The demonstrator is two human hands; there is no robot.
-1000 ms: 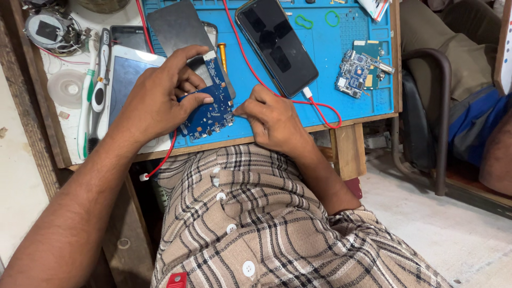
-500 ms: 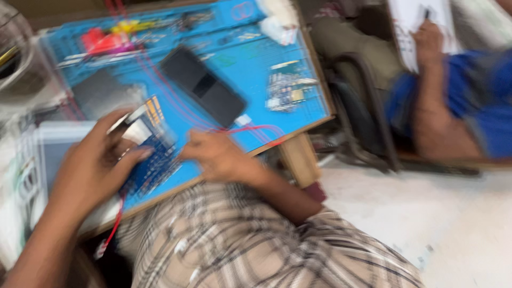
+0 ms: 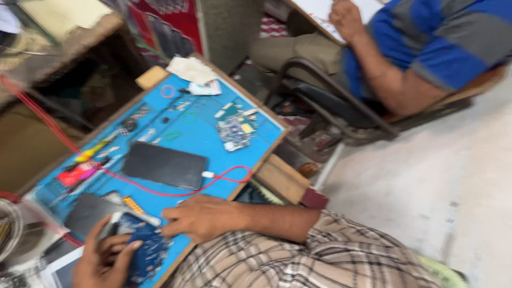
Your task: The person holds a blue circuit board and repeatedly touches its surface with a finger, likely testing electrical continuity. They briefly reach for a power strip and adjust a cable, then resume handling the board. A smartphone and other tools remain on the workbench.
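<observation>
My left hand [image 3: 104, 258] grips a blue circuit board [image 3: 146, 250] at the near left corner of the blue work mat [image 3: 197, 133]. My right hand [image 3: 200, 216] lies flat on the mat just right of the board, fingertips touching its edge. A black phone [image 3: 162, 165] lies face up in the mat's middle with a red cable [image 3: 229, 178] plugged into its right end. A smaller circuit board [image 3: 234, 130] sits toward the far right of the mat.
Another person in a blue striped shirt [image 3: 437, 42] sits in a chair [image 3: 341, 106] at the upper right. Small tools and parts [image 3: 90, 160] lie along the mat's left side. A wooden block [image 3: 285, 178] juts from the table edge. Bare floor [image 3: 426, 176] spreads to the right.
The camera has swung to the right and tilted, bringing the seated person and floor into view. Both hands stay on the blue circuit board at the mat's near edge.
</observation>
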